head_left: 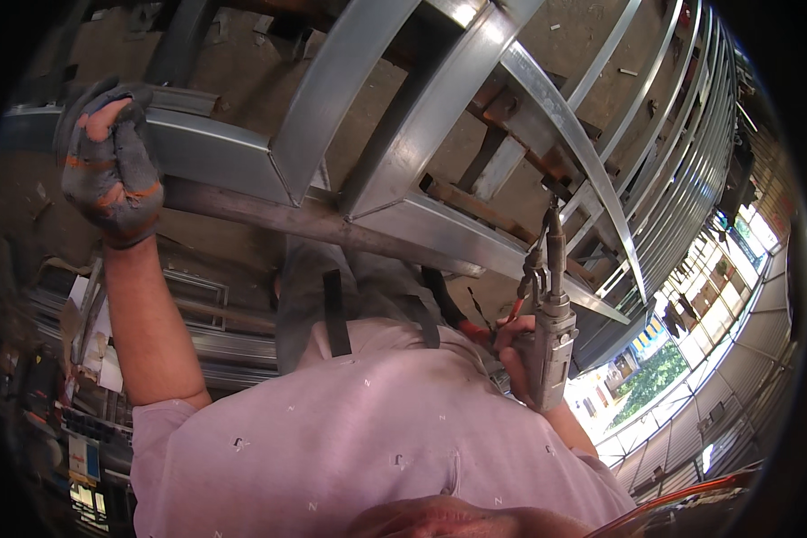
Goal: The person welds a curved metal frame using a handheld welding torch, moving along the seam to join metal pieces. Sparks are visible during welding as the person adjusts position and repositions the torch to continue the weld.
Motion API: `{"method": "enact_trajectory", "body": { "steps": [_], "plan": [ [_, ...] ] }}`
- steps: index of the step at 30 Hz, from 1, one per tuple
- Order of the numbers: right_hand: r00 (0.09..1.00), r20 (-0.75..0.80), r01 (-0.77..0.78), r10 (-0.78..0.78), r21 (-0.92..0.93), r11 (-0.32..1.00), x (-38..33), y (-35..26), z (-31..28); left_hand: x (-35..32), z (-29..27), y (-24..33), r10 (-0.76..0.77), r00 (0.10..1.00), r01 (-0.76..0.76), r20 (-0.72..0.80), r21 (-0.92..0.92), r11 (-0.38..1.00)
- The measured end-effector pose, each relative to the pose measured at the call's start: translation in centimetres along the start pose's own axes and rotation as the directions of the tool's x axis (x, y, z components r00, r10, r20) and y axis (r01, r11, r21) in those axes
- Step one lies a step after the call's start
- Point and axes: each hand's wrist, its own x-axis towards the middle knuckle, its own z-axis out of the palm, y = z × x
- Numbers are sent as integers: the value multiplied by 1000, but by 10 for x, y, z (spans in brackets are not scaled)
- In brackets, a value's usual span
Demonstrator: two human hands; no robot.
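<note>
My left hand [109, 163], in a grey glove with orange stripes, is raised and closed around the end of a rectangular steel tube [208, 148] of a welded frame. My right hand [514, 351], bare, grips a grey metal torch-like hand tool [551, 336]. The tool's thin nozzle [553, 220] points up at a frame bar [475, 238], near a joint of angled tubes. A red trigger or lever shows beside my fingers. My pink shirt [359, 430] fills the lower middle, with a dark apron strap [334, 314] over it.
More steel bars and curved frames [681, 152] stack away to the upper right. Cluttered shelves and papers [81, 359] sit at lower left. A bright opening with green trees [655, 372] lies at right, and an orange hose [690, 493] at lower right.
</note>
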Motion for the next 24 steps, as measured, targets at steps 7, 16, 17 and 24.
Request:
{"method": "enact_trajectory", "body": {
  "steps": [7,16,17,24],
  "plan": [
    [986,86,139,-144,71,988,1,28,-7,-8,4,-11,-59,998,55,-32,-136,989],
    [974,-23,224,-224,158,962,6,85,-9,-8,-2,-19,1,1000,-1,7,-32,999],
    [974,-30,228,-227,173,958,6,89,-9,-7,-3,-17,17,1000,-17,11,-5,1000],
    [968,-130,241,-213,264,934,-4,112,-6,-3,-1,-19,128,991,-132,36,113,985]
  ]
}}
